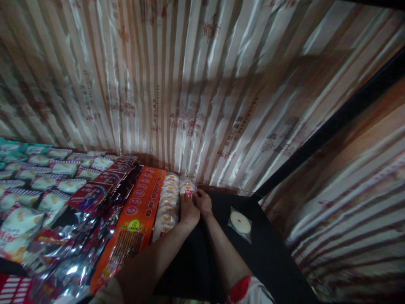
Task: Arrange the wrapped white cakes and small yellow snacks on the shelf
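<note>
Side by side at the back edge of a black tabletop, my two hands work at a wrapped round white snack with a small red label. My left hand is closed on its near side. My right hand has its fingers curled at the right edge of the clear wrapper. What the fingertips grip is partly hidden. Left of this runs an overlapping row of similar wrapped round white snacks. Apart on the right, another wrapped white disc with a red dot lies flat.
Beside the row lies an orange packet sheet with brown sticks showing. Farther left are dark red packets and several white snack bags. A red basket sits lower left. Striped curtain hangs behind; a dark pole slants at right.
</note>
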### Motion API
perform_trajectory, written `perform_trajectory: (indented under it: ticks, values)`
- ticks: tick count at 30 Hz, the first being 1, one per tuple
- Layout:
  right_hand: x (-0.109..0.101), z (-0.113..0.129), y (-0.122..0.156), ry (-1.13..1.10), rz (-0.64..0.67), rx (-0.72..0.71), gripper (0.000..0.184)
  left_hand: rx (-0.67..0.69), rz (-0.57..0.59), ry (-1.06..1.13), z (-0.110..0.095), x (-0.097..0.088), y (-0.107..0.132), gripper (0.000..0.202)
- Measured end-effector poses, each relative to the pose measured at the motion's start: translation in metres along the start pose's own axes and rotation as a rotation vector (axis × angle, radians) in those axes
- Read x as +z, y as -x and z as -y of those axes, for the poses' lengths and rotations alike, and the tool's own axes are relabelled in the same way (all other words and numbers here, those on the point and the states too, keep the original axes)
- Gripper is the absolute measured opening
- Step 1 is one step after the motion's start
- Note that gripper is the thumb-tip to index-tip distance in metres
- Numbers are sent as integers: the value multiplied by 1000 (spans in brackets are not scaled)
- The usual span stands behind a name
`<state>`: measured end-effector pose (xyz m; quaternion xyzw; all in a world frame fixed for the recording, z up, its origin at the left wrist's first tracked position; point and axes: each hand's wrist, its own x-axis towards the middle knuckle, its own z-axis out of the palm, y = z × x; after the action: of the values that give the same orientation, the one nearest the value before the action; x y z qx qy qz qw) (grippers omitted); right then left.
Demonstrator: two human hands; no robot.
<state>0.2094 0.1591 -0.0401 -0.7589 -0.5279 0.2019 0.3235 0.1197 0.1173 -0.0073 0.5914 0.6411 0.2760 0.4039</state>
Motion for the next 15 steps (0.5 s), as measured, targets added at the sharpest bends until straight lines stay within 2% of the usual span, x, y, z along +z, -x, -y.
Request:
perform_trajectory:
  ticks: [6, 15]
  values:
    - [1, 4, 0, 82, 8, 16, 32, 22, -12, 8, 3, 2, 0, 62]
    - [5, -1, 0, 18, 20, -4, 34, -6, 16, -36, 4, 3, -2, 62]
